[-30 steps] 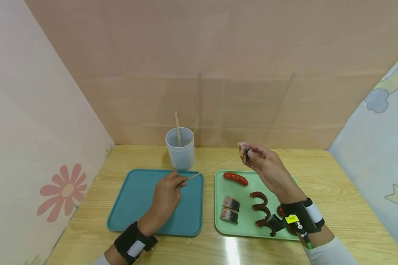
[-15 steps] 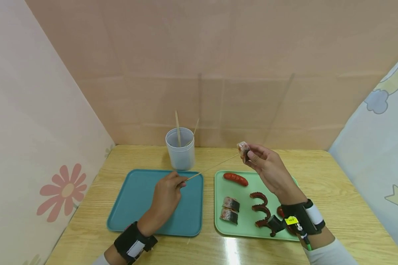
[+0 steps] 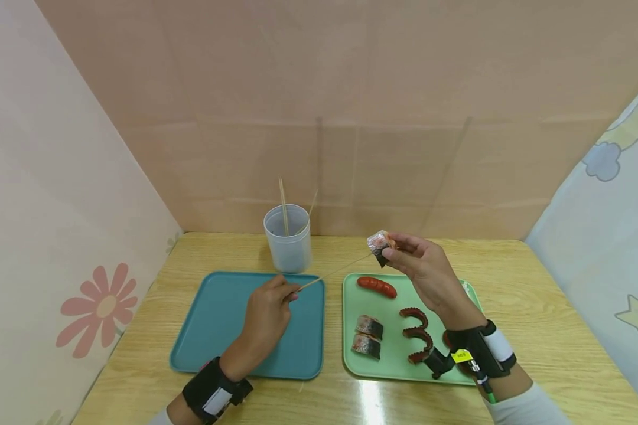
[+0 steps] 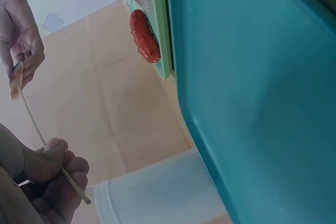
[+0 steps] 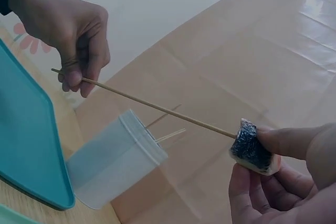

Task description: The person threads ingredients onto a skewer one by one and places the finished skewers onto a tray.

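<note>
Wood-grain worktop (image 3: pixel 510 277) before a papered wall (image 3: pixel 393 88): skewer (image 3: pixel 308 284) meets fish piece (image 3: pixel 378 243)

Head view: the left hand (image 3: pixel 268 310) pinches the skewer; at its 2 o'clock the right hand (image 3: pixel 433 274) grips the fish piece, raised off the worktop, probably for elbow room. Of two trays, the blue tray (image 3: pixel 212 307) lies at 9 o'clock from the green tray (image 3: pixel 393 354); a tub (image 3: pixel 291 254) of spare skewers (image 3: pixel 284 206) stands at its 1 o'clock, likely for easy reach. On the green tray, two other slices (image 3: pixel 367 346) have a sausage (image 3: pixel 377 287) at 12 o'clock and curled tentacles (image 3: pixel 416 332) at 3.

Left wrist view: the skewer's near end pokes out towards 5 o'clock, seemingly leaving the pinch firm purchase.

Right wrist view: the skewer slopes towards 4 o'clock into contact with the fish piece, which the right hand appears to brace against it; the tip's depth cannot be told.
</note>
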Available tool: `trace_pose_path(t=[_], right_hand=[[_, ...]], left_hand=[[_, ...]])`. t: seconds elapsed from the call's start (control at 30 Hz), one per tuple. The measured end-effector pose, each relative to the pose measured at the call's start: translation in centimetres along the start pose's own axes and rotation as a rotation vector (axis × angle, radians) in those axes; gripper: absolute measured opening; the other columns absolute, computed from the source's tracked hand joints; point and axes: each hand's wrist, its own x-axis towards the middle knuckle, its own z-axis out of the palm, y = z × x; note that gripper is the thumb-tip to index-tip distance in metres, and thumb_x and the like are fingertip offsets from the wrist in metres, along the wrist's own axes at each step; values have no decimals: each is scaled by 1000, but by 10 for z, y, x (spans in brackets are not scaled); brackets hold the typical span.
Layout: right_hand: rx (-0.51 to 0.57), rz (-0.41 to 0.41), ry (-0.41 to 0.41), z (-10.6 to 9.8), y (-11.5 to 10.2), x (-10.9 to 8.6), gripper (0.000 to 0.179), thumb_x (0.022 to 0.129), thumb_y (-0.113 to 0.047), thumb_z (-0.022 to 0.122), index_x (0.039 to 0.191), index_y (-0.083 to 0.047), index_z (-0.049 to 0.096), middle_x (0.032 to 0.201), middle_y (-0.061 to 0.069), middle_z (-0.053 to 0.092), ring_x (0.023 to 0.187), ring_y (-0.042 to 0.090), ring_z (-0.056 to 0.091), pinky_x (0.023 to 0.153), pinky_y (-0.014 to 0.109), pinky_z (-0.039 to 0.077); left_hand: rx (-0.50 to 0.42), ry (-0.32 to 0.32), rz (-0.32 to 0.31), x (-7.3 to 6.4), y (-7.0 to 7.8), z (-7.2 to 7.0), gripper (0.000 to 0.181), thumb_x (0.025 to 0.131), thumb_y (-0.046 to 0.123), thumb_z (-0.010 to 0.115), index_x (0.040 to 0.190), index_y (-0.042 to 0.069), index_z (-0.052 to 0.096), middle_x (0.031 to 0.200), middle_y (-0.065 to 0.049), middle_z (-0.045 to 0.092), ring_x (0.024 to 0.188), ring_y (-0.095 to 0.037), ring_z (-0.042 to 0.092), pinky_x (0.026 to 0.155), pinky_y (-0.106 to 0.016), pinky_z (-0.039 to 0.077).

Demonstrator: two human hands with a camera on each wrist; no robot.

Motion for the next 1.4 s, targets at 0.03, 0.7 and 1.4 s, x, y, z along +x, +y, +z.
trace_pose_path(t=[0.03,0.7,1.4], right_hand=[[-12,3,-3,3,2,0,58,100,-13,66,148,8,43,115,-6,62,106,7,63,94,18,55],[-51,23,-23,57,30,3,40,93,-10,75,126,9,65,126,1,67,101,8,70,93,24,58],[-228,42,-74,68,42,3,42,93,-18,77,130,0,67,137,16,65,126,31,62,104,39,54]], left_hand=[[-4,4,9,0,1,0,16,78,-11,81,87,3,82,73,-3,62,68,-14,69,58,-23,56],[-52,17,78,6,13,3,24,77,-20,75,87,1,82,75,-4,62,72,-14,72,61,-22,58],[-44,-8,11,2,8,1,29,75,-24,71,85,0,81,75,-5,64,75,-14,74,64,-24,60]])
